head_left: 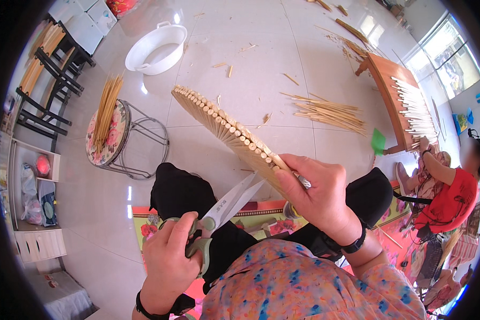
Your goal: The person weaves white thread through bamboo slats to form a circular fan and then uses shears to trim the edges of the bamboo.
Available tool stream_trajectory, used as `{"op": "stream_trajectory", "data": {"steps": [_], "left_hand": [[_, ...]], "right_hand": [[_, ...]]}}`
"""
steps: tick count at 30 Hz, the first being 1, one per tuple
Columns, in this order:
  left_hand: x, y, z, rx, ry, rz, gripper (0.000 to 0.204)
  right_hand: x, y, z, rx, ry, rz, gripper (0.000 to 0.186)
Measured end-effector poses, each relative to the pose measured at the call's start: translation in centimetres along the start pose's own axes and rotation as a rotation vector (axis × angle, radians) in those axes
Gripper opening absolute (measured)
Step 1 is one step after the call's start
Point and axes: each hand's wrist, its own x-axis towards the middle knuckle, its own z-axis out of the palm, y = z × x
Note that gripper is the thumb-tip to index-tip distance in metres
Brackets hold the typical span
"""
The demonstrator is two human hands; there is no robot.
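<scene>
My left hand [168, 258] is closed round the green-grey handles of a pair of scissors [230, 202]. Their blades stand apart, with the tips by the lower edge of a stick panel [226, 136]. This long, curved panel is made of pale straw-coloured sticks set side by side, their round cut ends in a row along the upper edge. My right hand [320, 192] grips the panel at its near end, thumb and forefinger pinching it. Part of the panel is hidden behind that hand.
A round flowered stool [127, 125] at left bears a bundle of sticks [108, 114]. Beyond it stands a white basin [168, 42]. More sticks [330, 112] lie on the floor. At right, a person in red [448, 200] sits by a wooden table [381, 74] with pale sticks.
</scene>
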Motion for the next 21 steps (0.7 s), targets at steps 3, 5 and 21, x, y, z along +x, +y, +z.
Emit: {"op": "stream_trajectory", "data": {"steps": [3, 5, 21], "left_hand": [[0.0, 0.2, 0.1, 0.008, 0.000, -0.003, 0.049], [0.3, 0.5, 0.2, 0.027, 0.008, -0.001, 0.048], [0.2, 2.0, 1.2, 0.188, 0.047, 0.002, 0.046]], "right_hand": [[-0.1, -0.1, 0.1, 0.023, 0.002, -0.009, 0.019], [-0.1, -0.1, 0.2, 0.022, 0.004, -0.001, 0.020], [0.1, -0.2, 0.4, 0.009, 0.035, 0.015, 0.018]]}}
